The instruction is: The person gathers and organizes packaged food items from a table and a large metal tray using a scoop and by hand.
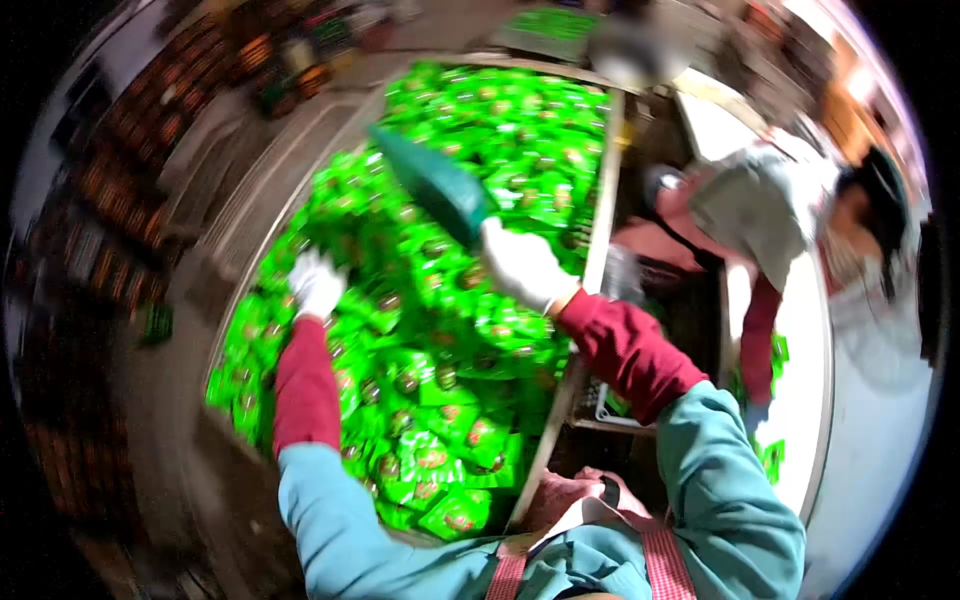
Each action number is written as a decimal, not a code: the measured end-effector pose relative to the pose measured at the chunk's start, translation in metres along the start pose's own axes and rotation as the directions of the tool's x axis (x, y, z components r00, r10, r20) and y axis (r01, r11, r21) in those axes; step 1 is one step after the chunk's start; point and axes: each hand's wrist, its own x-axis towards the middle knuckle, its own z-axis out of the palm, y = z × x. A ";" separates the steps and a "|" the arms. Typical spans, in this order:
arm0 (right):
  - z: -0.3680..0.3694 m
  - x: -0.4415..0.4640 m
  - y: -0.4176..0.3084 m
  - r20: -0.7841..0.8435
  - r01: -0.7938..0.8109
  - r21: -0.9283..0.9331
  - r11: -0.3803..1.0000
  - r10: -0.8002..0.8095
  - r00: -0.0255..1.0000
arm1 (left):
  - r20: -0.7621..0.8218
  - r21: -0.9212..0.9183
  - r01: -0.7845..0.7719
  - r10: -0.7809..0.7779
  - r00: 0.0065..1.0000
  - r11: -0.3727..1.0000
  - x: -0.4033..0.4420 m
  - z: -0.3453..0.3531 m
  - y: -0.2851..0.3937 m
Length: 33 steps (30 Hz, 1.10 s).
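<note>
My right hand (pixel 525 268), in a white glove, is wrapped round the handle of a dark green scoop (pixel 430 187). The scoop is held above a broad heap of small bright green packets (pixel 430 390), its blade pointing to the far left. My left hand (pixel 318 284), also gloved in white, rests on the packets at the left side of the heap. Its fingers look spread, though blur softens them, and I see nothing held in it. A shallow tray with a pale rim (pixel 603 215) contains the packets.
To the right, a person in a light cap (pixel 765 200) works beside a white table (pixel 805 400) with some green packets on it. A white plastic basket (pixel 612 408) sits right of the tray. Stacked crates (pixel 110 240) line the left, blurred.
</note>
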 end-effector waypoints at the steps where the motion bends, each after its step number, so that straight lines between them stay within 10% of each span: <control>1: -0.007 -0.016 -0.008 0.041 -0.094 0.113 0.989 0.090 0.995 | -0.037 0.009 -0.028 0.029 0.999 1.000 0.001 0.010 -0.009; 4: -0.022 -0.062 -0.021 0.143 -0.247 0.459 0.853 0.204 0.968 | 0.057 -0.073 0.006 -0.001 0.998 0.997 0.001 0.033 -0.040; 6: -0.019 -0.095 -0.029 -0.096 -0.158 0.459 0.874 0.225 0.970 | -0.131 -0.227 -0.177 0.150 0.980 0.958 -0.003 0.073 -0.088; 11: -0.043 -0.165 -0.023 -0.007 -0.200 0.741 0.641 0.304 0.953 | 0.074 -0.233 0.180 -0.167 0.983 0.956 -0.002 -0.022 -0.026; 17: -0.041 -0.274 -0.003 0.104 -0.422 0.693 0.585 0.498 0.861 | -0.133 -0.502 -0.453 0.452 0.882 0.737 -0.011 -0.069 0.115; 26: -0.087 -0.495 -0.018 0.255 -0.887 0.301 0.350 0.867 0.428 | 0.024 -0.540 -0.448 0.546 0.838 0.712 -0.099 -0.084 0.293; 33: -0.071 -0.614 -0.054 -0.012 -0.847 0.531 -0.011 1.000 -0.021 | 0.150 -0.361 -0.370 0.445 0.883 0.856 -0.100 -0.098 0.308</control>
